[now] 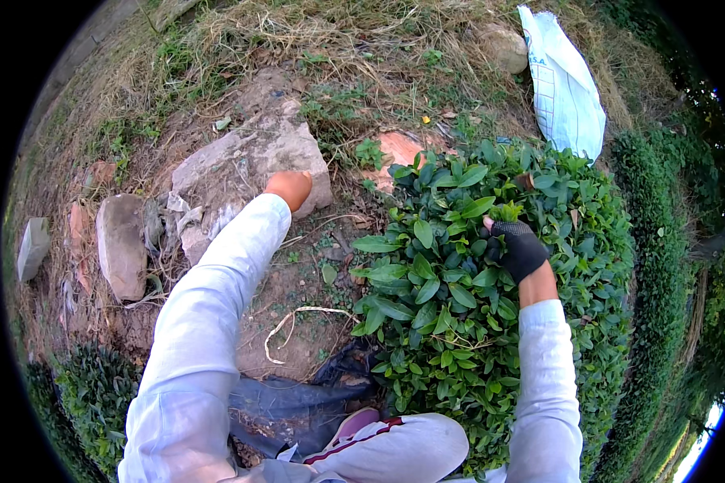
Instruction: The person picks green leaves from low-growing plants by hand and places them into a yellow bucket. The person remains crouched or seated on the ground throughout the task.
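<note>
My right hand [518, 249], in a black fingerless mesh glove, is at the top of a dense leafy green shrub [429, 284], apparently a tea bush. Its thumb points up beside a pale yellow-green young shoot [509, 211], which rises from the hand's grip. The curled fingers are mostly hidden by glove and leaves. Bare and closed into a fist, my left hand [290, 188] is over a large flat rock [266, 151], left of the shrub. Nothing sticks out of this fist; its inner side is hidden.
A white woven sack [565, 90] lies beyond the shrub, next to a round stone [502, 48]. Several stones, including an oblong one [121, 247], lie at left. Dark plastic sheeting [284, 404] and a pale strip of cord [290, 320] are near my bent knee [411, 444]. A hedge row [652, 259] runs at right.
</note>
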`<state>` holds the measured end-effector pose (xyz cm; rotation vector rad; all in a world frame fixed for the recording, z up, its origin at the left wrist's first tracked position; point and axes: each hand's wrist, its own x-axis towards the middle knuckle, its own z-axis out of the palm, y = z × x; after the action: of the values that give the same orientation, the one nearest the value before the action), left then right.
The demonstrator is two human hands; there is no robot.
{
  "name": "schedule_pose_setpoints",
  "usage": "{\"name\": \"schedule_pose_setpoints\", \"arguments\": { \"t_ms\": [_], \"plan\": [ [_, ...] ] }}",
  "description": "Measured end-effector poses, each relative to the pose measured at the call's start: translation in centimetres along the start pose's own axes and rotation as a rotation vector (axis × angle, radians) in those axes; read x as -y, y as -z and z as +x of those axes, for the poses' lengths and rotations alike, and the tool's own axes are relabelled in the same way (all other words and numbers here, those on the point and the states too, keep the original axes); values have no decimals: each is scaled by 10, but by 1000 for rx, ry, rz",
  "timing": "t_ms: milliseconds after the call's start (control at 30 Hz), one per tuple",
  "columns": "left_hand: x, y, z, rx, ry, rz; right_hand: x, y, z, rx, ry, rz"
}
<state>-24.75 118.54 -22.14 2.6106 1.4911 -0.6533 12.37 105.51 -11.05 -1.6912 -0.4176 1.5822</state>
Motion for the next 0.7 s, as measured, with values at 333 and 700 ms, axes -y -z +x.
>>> {"name": "schedule_pose_setpoints", "arguments": {
  "t_ms": [333,700],
  "plan": [
    [-5,13,-1,53,14,-60,80,9,64,-492,629,-1458],
    [3,4,1,56,-1,-128,45,32,112,-309,727,-1847]
  ]
}}
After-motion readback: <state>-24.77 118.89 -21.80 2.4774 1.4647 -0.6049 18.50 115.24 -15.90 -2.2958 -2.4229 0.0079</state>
